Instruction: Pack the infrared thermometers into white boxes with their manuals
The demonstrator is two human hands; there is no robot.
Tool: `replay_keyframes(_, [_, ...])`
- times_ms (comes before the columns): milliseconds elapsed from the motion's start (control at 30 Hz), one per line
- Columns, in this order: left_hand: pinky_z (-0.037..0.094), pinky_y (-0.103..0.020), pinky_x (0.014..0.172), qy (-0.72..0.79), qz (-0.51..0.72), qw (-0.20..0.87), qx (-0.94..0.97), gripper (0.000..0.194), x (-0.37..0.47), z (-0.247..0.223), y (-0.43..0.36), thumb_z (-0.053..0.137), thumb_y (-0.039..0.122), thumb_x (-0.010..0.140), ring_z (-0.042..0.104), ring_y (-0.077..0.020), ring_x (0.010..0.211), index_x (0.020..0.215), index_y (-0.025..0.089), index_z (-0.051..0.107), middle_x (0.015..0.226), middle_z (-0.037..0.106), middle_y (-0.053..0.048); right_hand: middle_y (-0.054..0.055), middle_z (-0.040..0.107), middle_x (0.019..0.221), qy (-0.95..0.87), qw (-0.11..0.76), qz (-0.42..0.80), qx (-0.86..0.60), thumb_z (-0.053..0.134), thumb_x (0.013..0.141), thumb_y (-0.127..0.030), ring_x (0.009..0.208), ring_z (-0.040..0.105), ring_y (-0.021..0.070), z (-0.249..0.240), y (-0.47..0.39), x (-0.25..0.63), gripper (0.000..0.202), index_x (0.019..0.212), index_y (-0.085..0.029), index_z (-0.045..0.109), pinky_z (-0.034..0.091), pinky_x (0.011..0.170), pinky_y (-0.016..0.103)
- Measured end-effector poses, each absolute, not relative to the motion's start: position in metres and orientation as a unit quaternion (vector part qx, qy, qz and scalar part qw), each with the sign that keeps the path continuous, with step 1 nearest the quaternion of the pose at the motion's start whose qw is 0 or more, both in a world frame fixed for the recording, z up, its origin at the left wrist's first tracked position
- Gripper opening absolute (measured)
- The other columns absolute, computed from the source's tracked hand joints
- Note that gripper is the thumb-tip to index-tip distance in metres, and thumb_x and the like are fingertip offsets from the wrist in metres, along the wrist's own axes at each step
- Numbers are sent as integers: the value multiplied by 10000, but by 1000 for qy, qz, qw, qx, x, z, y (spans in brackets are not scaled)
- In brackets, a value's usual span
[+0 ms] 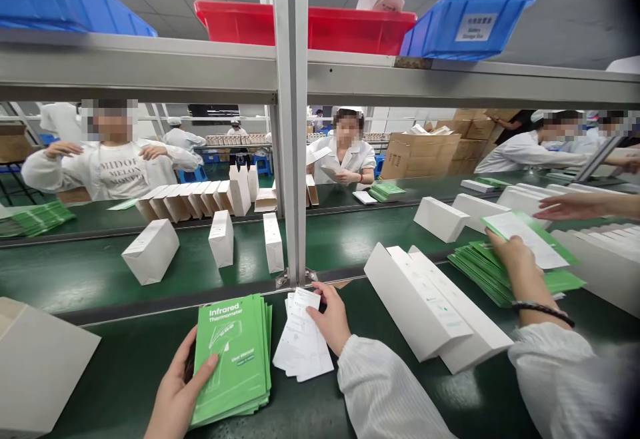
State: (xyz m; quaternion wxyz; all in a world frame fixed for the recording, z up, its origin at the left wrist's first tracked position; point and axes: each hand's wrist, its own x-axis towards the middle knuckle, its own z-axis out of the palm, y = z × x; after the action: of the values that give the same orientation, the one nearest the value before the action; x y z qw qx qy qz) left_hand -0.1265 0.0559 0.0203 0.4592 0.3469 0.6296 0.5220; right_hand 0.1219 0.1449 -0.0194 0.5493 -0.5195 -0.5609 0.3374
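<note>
My left hand [183,382] grips a stack of green user manuals [235,352] at its left side, thumb on the top cover. To the right of the manuals lies a fanned pile of white paper slips [303,342] on the dark green table. My right hand [331,316] reaches in from the right, its thumb and index finger closed on the upper edge of the top slip. Two long white boxes [420,306] lie to the right of my right hand.
A metal post [291,126] rises behind the slips. White boxes [151,251] stand on the green conveyor [340,229]. A large white box [45,366] is at left. At right, a co-worker's hand [517,262] holds a manual and white slip over another green stack [483,272].
</note>
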Motion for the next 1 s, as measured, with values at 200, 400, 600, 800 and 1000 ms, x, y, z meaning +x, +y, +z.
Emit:
replay_keyframes(200, [527,-312,747,649,508,457,335,740,-129,20,58,631,557,576,449,-300,1148,1234,327,381,1360,381,-6,30,599,654,-505,572,405,-503,603,632,-224,600,552,153,-22,155,125,138,741,-141,588,459,580,278])
replay_keyframes(400, [443,-393,895,650,501,449,353,716,-124,23,54,585,550,630,379,-295,1206,1259,318,332,1384,337,-22,47,631,636,-501,587,419,-478,572,705,-368,605,562,176,-22,157,130,257,748,-123,637,449,592,295])
replay_keyframes(600, [519,-267,746,643,515,448,347,680,-130,11,58,605,532,621,389,-257,1205,1228,340,368,1364,366,11,64,637,795,-499,610,404,-465,579,710,-412,773,555,196,-18,155,132,283,757,-145,662,426,733,298])
replay_keyframes(800, [530,-211,674,634,523,470,323,739,-134,9,60,662,528,563,446,-264,1156,1218,322,391,1318,419,-15,21,576,634,-441,619,458,-462,596,689,-462,624,511,151,-18,155,135,322,641,-143,584,414,614,271])
replay_keyframes(1000, [519,-188,696,624,528,475,325,768,-127,19,56,674,524,549,433,-261,1168,1221,285,391,1322,413,-33,-26,499,547,-379,631,512,-443,602,670,-511,524,434,101,-20,156,138,383,594,-155,480,372,530,233])
